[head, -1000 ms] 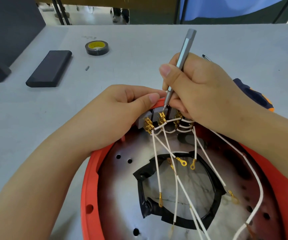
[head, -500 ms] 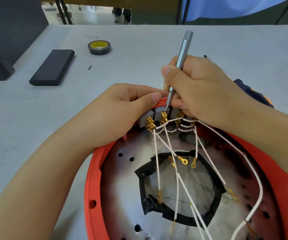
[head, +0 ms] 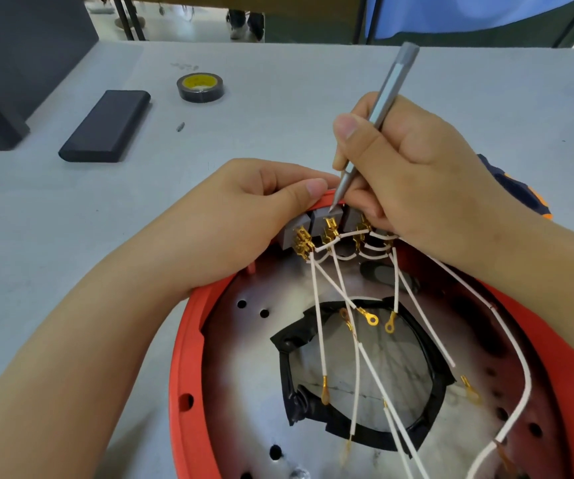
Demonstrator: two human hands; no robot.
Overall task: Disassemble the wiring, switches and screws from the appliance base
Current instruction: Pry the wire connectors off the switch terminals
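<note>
A round appliance base with an orange rim (head: 183, 368) lies upside down in front of me, its metal inner plate (head: 244, 375) showing. Grey switches (head: 327, 221) sit in a row under the far rim, with gold terminals and white wires (head: 320, 326) fanning down over a black-edged opening. My left hand (head: 244, 216) grips the far rim beside the switches, thumb on top. My right hand (head: 406, 167) holds a slim grey screwdriver (head: 387, 95) like a pen, its tip touching the top of the middle switch.
On the grey table lie a black flat case (head: 106, 126), a roll of black-and-yellow tape (head: 200, 86) and a small loose screw (head: 180, 126). A dark blue and orange tool (head: 517, 188) pokes out behind my right wrist. A dark box (head: 19, 57) stands far left.
My right hand has tilted the screwdriver slightly and shifted its tip at the switches. The left hand keeps its grip on the rim.
</note>
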